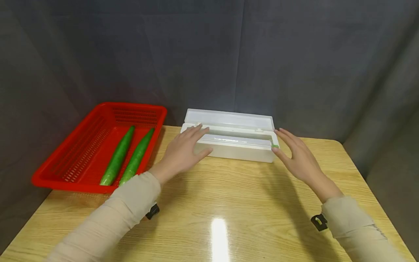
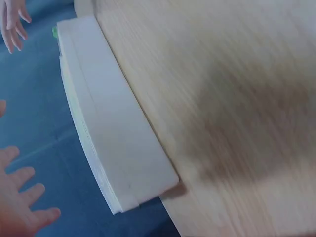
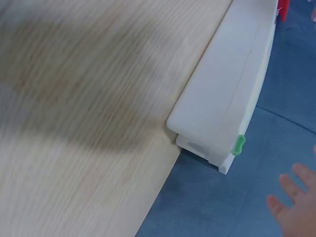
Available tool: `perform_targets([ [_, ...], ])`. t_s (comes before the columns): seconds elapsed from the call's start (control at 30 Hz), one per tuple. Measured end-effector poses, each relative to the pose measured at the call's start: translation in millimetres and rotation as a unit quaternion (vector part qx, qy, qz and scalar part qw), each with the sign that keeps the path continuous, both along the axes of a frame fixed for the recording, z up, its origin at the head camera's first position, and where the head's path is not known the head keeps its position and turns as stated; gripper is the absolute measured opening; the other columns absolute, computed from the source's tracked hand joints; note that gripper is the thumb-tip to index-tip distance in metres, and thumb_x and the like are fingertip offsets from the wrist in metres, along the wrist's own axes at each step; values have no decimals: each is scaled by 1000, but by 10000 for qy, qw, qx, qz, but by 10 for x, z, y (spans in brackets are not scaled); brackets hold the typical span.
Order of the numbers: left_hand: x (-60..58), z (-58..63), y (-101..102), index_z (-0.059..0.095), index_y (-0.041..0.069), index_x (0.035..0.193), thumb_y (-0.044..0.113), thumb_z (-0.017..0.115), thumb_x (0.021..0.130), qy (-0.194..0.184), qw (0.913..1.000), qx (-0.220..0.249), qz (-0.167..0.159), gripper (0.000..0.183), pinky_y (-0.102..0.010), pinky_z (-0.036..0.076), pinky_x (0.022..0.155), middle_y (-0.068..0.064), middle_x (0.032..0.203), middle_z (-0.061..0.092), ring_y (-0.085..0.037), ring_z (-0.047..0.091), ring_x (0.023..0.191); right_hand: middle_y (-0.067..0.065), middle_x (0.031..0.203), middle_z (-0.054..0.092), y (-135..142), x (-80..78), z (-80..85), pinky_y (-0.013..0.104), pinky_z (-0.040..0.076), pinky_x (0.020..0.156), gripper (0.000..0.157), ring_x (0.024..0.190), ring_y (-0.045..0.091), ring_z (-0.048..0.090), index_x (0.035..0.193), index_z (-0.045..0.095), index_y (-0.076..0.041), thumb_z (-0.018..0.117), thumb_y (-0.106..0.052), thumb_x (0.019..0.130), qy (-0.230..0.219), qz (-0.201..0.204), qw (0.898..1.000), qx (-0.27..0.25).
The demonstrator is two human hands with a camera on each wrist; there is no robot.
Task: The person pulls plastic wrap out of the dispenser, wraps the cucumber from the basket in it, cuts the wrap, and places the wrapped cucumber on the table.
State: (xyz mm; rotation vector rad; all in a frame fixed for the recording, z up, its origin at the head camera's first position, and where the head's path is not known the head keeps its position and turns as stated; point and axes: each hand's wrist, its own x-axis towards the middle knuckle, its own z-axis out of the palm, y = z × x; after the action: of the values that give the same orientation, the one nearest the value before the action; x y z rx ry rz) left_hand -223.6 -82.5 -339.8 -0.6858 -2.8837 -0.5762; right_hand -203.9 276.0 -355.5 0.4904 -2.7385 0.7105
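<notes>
My two grips flank a long white box near the far edge of the wooden bench, its lid tipped back. My left grip hovers at the left end, fingers spread and thumb apart, holding nothing; my right grip is just as loose and empty beside the right end. The wrist views show gaps between hands and box.

The step in hand appears to be work at the box, though whether I am arriving or letting go I cannot tell. A next move on it would, I judge, call for steadying one end while the other hand finds an edge inside, pulling lightly and level.

The box is smooth, hard and apparently plastic, a slim oblong with rounded corners; a glossy pale strip runs along its opening, ending near a small green tab.

To the left stands a red basket of slotted plastic, where one cucumber lies beside a second cucumber, both tapered and shiny-skinned. Pale wood grain streaks the bench; a matte, dark curtain hangs behind.
</notes>
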Motion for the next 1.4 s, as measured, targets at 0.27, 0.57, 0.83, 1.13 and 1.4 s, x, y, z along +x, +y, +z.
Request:
perform_targets([
  [0.27, -281, 43, -101, 44, 17, 151, 43, 62, 96, -136, 9997, 9, -204, 64, -47, 29, 114, -6, 155, 39, -29, 35, 142, 16, 156, 35, -14, -222, 27, 65, 25, 108, 58, 141, 44, 30, 151, 42, -13, 59, -37, 100, -282, 275, 9992, 37],
  [0.57, -492, 0, -197, 48, 17, 148, 33, 68, 94, -931, 9944, 329, -387, 59, -44, 31, 114, -7, 149, 47, -26, 41, 138, 20, 147, 45, 89, -427, -76, 62, 29, 108, 51, 136, 43, 38, 143, 51, -7, 62, -32, 99, -492, 248, 9981, -286],
  [0.83, -633, -90, -281, 62, 6, 133, 14, 73, 90, -1078, 9903, 700, -524, 45, -43, 42, 104, -10, 136, 60, -30, 55, 122, 21, 141, 51, 86, -540, -209, 62, 32, 106, 45, 131, 44, 42, 134, 59, -4, 66, -28, 97, -697, 247, 9960, -496],
  [1.13, -712, -108, -323, 66, -1, 126, 1, 70, 88, -1249, 9898, 662, -188, 38, -42, 45, 101, -15, 126, 65, -34, 58, 114, 24, 131, 57, 66, -621, -264, 61, 32, 105, 35, 126, 44, 44, 124, 66, 0, 69, -20, 95, -671, 283, 9973, -114],
  [1.4, -756, -141, -365, 67, -1, 125, 1, 69, 90, -1380, 9895, 439, -22, 35, -40, 48, 98, -16, 123, 66, -30, 61, 108, 24, 130, 55, 64, -643, -288, 61, 34, 103, 34, 125, 42, 43, 123, 67, 0, 68, -21, 95, -857, 288, 9959, 102],
])
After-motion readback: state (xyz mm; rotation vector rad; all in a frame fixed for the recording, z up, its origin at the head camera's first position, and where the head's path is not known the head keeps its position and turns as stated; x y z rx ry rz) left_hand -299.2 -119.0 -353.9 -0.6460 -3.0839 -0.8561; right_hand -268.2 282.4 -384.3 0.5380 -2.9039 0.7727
